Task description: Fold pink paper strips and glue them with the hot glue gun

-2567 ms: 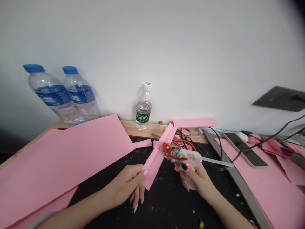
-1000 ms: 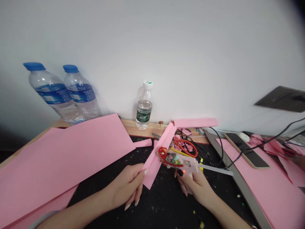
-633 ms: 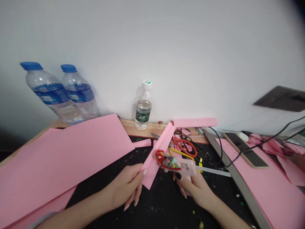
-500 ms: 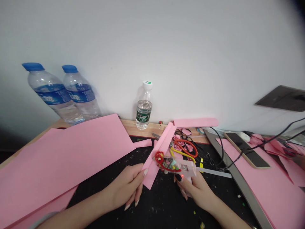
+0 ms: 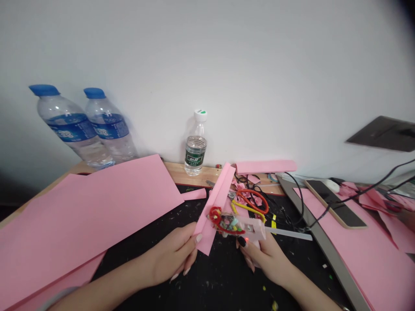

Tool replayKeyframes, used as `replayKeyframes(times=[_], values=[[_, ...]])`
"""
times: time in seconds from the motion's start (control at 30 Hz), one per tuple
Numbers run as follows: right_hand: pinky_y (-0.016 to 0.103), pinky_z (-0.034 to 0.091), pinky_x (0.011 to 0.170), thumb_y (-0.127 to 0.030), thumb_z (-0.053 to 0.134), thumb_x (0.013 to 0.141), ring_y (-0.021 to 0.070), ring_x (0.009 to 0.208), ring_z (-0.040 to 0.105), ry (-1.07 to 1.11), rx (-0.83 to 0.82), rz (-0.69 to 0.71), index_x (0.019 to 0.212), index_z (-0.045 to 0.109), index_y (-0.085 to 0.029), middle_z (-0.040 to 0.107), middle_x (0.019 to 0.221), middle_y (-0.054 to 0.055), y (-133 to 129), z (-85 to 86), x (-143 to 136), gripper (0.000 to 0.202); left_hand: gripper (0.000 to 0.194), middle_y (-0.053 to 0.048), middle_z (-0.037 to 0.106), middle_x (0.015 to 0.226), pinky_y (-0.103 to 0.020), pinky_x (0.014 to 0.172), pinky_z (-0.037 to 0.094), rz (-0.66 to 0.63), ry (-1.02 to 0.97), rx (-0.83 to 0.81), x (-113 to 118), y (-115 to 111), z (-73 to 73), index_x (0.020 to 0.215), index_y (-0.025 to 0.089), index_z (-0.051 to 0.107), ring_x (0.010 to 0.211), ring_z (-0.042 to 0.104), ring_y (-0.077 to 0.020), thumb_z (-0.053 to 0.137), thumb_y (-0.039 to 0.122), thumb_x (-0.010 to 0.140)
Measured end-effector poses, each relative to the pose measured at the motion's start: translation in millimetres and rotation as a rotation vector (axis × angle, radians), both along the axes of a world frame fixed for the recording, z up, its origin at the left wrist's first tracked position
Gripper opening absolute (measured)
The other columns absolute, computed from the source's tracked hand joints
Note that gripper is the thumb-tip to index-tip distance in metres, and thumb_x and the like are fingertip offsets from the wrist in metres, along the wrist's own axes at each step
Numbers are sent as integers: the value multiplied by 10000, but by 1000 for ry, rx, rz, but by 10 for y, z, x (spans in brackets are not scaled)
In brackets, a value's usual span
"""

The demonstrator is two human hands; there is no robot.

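The near black mat (image 5: 218, 283) leaves passage; beyond, the raised glue gun (image 5: 259, 229) obstructs.

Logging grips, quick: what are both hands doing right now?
Left hand: closed, pinching the folded pink paper near its lower end.
Right hand: closed, holding the glue gun by its handle.

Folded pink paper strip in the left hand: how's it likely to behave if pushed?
Probably stiff lengthwise: the folded pink paper strip runs straight out from the left hand, which pinches only its near end. Likely very light, since it looks like just folded paper. Its thin, flat layers would probably crease under a hard sideways push.
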State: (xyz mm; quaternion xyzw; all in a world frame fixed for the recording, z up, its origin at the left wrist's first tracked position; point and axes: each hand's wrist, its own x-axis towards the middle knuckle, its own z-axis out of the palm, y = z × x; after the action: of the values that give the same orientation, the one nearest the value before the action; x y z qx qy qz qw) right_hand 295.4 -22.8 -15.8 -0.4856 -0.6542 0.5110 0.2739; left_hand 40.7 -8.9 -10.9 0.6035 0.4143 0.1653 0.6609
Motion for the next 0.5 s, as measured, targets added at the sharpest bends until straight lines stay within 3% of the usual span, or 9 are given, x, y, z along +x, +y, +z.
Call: replayKeyframes(times=[0.17,0.5], values=[[194,311,382,-464,464,894,89,358,422,10,-9,-3,832,513,-168,477,452,-56,0,-21,2,306,286,75,481,585,-156,355,258,-19,-43,-20,-28,-14,38,808,198,387,362,327,-36,306,423,965],[187,290,382,-453,439,903,86,362,385,-6,-35,55,907,473,-179,429,446,-81,-13,32,-20,276,233,65,498,633,-162,364,274,-14,-114,-46,-46,4,-19,852,192,406,378,350,-38,334,382,964]])
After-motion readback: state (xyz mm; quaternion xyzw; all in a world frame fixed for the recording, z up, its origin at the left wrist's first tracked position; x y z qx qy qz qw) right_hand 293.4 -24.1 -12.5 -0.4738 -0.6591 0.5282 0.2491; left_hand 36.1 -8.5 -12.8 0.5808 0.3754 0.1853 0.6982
